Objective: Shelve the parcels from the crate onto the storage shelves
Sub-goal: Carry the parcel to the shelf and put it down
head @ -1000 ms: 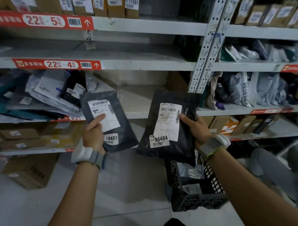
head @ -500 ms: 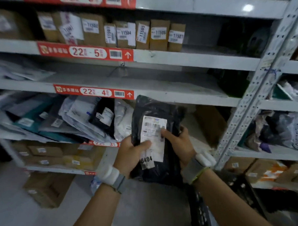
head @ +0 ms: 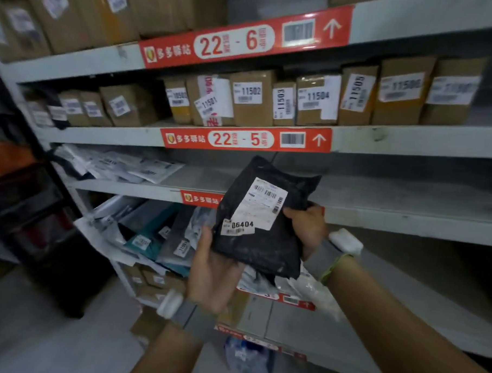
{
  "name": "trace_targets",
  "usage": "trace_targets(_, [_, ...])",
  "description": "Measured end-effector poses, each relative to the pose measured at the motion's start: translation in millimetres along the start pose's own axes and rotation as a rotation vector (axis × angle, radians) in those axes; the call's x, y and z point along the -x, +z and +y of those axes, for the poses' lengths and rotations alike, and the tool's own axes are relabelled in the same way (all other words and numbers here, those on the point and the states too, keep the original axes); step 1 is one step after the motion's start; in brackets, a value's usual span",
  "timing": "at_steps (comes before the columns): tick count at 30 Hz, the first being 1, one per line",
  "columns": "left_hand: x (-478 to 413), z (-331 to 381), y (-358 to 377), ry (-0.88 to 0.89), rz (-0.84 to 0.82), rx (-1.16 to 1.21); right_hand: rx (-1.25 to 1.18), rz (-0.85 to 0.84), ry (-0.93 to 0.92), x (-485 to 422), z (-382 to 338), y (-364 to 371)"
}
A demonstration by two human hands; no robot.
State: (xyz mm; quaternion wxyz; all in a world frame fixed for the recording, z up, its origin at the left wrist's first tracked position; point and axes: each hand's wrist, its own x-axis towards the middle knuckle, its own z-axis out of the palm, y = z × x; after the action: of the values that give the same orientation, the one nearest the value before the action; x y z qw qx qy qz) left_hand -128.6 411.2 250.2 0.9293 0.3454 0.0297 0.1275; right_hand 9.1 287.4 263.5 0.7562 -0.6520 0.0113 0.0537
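A black plastic parcel (head: 264, 252) with a white shipping label and a sticker reading 06404 is held up in front of the edge of shelf 22-4 (head: 392, 221). My right hand (head: 308, 228) grips its right edge, thumb on the front by the label. My left hand (head: 213, 272) holds its lower left corner from below, fingers behind the bag. The parcel is tilted, its top leaning towards the shelf opening. The crate is out of view.
White flat mailers (head: 127, 167) lie at the left of shelf 22-4. Cardboard boxes (head: 251, 97) numbered 115xx line shelf 22-5 above. Soft bags (head: 158, 233) crowd the shelf below. A dark rack (head: 27, 205) stands at the left.
The grey parcel 10403 has left my left hand, which now holds the black parcel with the right. The parcel has risen to shelf 22-4. The view swung up and left.
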Motion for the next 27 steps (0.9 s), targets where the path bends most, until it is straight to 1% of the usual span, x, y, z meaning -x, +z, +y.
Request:
trace_targets(1, [-1.3,-0.2,-5.2,0.01,0.038,0.003,-0.026,-0.001,-0.012,-4.8,4.4,14.9])
trace_targets(2, [-3.4,3.1,-9.0,0.018,0.079,-0.023,-0.037,-0.039,-0.012,-7.6,5.8,31.2])
trace_targets(3, [-7.6,7.2,-14.7,0.023,0.131,-0.087,-0.043,-0.063,-0.015,-7.9,5.5,46.4])
trace_targets(5, [-20.3,19.7,-26.6,0.048,0.262,-0.216,0.029,-0.107,-0.026,-13.3,5.0,72.4])
trace_targets(8, [-49.5,45.7,-49.6,0.071,0.371,-0.302,0.139,-0.159,-0.057,-22.0,5.0,106.3])
trace_targets(10, [-70.5,68.4,-65.8,0.121,0.431,-0.337,0.191,-0.115,-0.144,-22.5,3.2,127.3])
trace_targets(11, [-81.2,79.3,-73.3,0.147,0.434,-0.367,0.244,-0.079,-0.212,-22.9,3.4,136.1])
trace_targets(12, [-92.4,89.5,-82.0,0.175,0.424,-0.417,0.322,-0.059,-0.291,-21.3,2.7,143.7])
trace_targets(14, [-111.9,109.8,-98.8,0.221,0.397,-0.536,0.542,-0.072,-0.49,-19.9,9.2,161.4])
trace_targets(15, [-121.3,120.7,-106.6,0.227,0.387,-0.575,0.648,-0.098,-0.561,-21.1,13.6,173.4])
trace_targets(16, [-131.7,129.6,-114.4,0.228,0.381,-0.609,0.743,-0.137,-0.585,-24.4,19.0,186.6])
trace_targets(17, [-141.4,140.1,-120.9,0.231,0.363,-0.632,0.825,-0.175,-0.588,-27.2,22.8,202.9])
trace_targets(20, [-169.2,170.7,-137.5,0.251,0.291,-0.722,0.972,-0.266,-0.499,-41.9,29.2,249.9])
trace_targets(22, [-190.9,193.3,-150.2,0.232,0.22,-0.782,1.011,-0.254,-0.488,-50.4,29.1,279.3])
trace_targets(24, [-212.0,213.9,-161.6,0.198,0.117,-0.823,1.084,-0.25,-0.519,-61.2,29.2,302.4])
trace_targets(27, [-236.6,240.9,-177.1,0.176,0.037,-0.964,1.139,-0.294,-0.422,-84.2,29.4,333.8])
